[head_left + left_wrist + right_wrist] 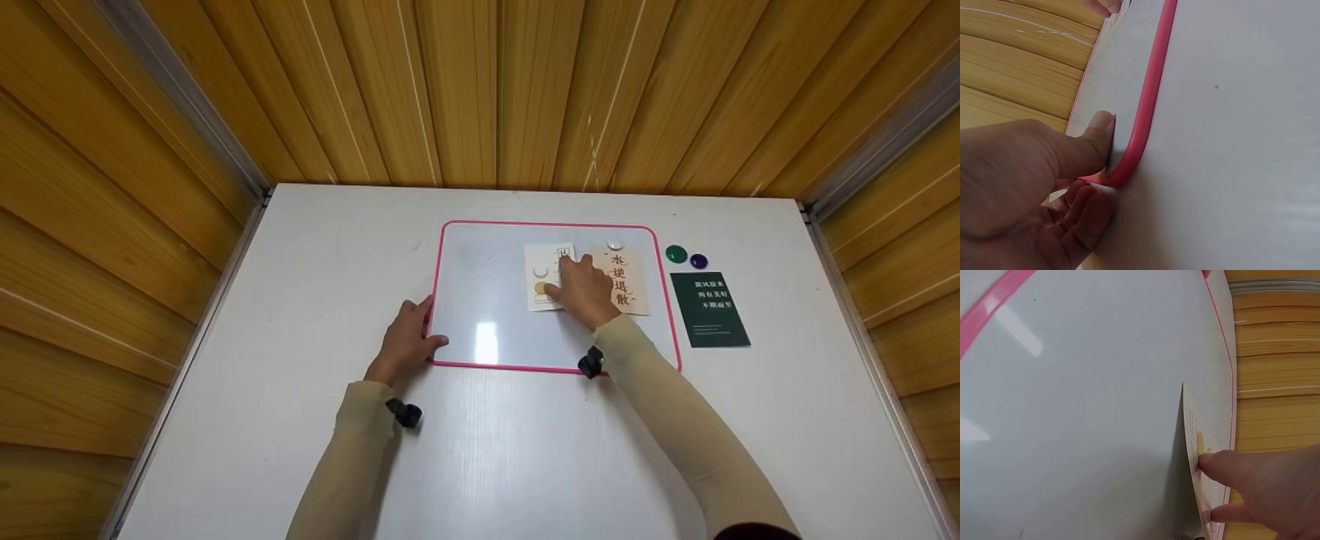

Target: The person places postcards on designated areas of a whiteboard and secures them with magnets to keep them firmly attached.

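Observation:
A whiteboard with a pink rim lies on the white table. At its near left corner my left hand grips the edge, thumb on the board's face and the other fingers curled at the rim. My right hand holds a white card with a yellow circle over the board. The right wrist view shows the thumb on the card's printed face, and one edge of the card stands up off the board. Beside it a beige card with dark characters lies under a white round magnet.
Right of the board, a green round magnet and a purple one lie above a dark green card. Wood-look panels rise behind the table and along both sides.

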### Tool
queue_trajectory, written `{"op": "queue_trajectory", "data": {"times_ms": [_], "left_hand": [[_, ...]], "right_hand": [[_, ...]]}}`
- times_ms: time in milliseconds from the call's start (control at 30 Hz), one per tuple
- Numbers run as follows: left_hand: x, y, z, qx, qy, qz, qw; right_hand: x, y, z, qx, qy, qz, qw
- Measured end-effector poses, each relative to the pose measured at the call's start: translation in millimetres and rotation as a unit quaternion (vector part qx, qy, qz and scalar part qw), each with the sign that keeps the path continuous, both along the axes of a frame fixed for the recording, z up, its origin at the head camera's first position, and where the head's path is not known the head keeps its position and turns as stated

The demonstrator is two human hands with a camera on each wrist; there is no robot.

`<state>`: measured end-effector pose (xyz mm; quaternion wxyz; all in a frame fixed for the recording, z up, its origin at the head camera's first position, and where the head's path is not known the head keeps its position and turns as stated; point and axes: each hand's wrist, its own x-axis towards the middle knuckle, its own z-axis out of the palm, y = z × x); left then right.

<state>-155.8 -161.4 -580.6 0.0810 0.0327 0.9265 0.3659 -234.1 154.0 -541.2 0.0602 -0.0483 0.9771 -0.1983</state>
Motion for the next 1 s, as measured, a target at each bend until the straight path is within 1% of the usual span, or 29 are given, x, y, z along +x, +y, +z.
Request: {"op": "queue_trajectory", "data": {"times_ms": [200, 400, 800, 1000], "left_hand": [[-1.1, 0.5, -0.3, 0.006, -0.006, 0.006, 0.9999], [-1.6, -1.0, -2.0, 0.006, 0.001, 0.002, 1.0], [0.0, -0.3, -0.6, 0.008, 0.001, 0.005, 1.0], [0.7, -0.2, -0.8, 0.009, -0.006, 0.007, 0.9999]], "right_hand": [[-0.1, -2.4, -0.3, 0.018, 0.014, 0.001, 1.0], [-1.9, -3.9, -2.3, 0.03, 0.026, 0.0, 0.999], [-3.7, -6.3, -0.4, 0.023, 0.002, -0.003, 1.0], [-3.5, -6.9, 0.5, 0.023, -0.003, -0.007, 1.0]]}}
